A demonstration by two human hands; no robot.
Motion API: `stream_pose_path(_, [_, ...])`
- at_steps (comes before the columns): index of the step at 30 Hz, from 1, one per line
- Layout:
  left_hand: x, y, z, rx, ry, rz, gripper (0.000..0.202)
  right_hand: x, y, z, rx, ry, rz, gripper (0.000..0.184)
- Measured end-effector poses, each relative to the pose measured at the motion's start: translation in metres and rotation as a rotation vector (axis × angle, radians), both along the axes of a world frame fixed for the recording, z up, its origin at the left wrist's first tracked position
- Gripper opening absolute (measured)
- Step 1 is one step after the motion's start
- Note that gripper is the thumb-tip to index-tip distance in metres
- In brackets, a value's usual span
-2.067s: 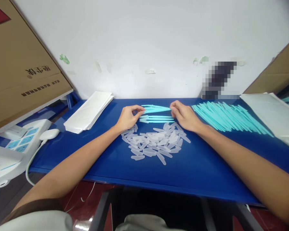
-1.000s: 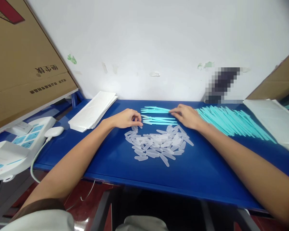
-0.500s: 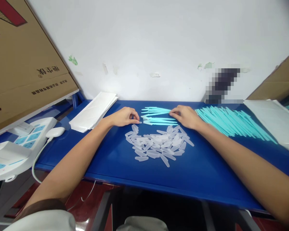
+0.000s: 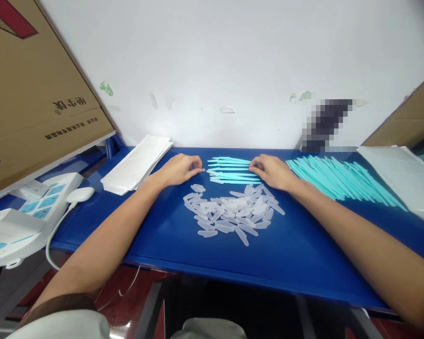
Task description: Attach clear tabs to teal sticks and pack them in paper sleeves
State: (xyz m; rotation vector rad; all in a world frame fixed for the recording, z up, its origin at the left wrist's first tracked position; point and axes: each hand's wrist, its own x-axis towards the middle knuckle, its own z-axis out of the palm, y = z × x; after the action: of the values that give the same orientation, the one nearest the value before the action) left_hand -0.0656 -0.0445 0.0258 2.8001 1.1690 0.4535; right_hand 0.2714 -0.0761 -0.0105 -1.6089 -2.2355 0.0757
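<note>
My left hand (image 4: 183, 168) is closed in a pinch on a small translucent cap (image 4: 203, 170), just left of a row of slim turquoise sticks (image 4: 233, 180). Some sticks in this row have paler, pointed left ends. At the row's right side, my right hand (image 4: 273, 170) has its thumb and fingers pinched on the end of one turquoise stick (image 4: 245, 169). Nearer to me lies a loose pile of flat, translucent whitish caps (image 4: 233, 209). One cap (image 4: 198, 188) rests at the pile's upper left edge.
A large heap of turquoise sticks (image 4: 339, 179) lies beyond my right forearm. White packets (image 4: 137, 162) are stacked at left, with a plastic sheet (image 4: 399, 174) at right. A power strip (image 4: 56, 193) and a cardboard box (image 4: 38, 84) stand left; a white wall (image 4: 212, 56) backs the blue table (image 4: 155, 226).
My left hand has risen slightly away from me with its cap, up to the held stick's level. A cap at the pile's upper left has turned flatter. My right hand has barely moved.
</note>
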Motion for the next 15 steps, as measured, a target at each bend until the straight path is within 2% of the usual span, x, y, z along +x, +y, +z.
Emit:
stream_pose_path(5, [0.010, 0.001, -0.016, 0.072, -0.194, 0.025, 0.021, 0.001, -0.005, -0.002, 0.057, -0.070, 0.026, 0.022])
stream_pose_path(9, [0.015, 0.003, -0.026, -0.006, -0.360, 0.106, 0.020, 0.004, -0.009, -0.003, 0.067, -0.077, 0.040, 0.023])
stream_pose_path(15, [0.017, 0.004, -0.030, -0.064, -0.405, 0.139, 0.018, 0.005, -0.011, -0.005, 0.100, 0.012, 0.035, 0.024])
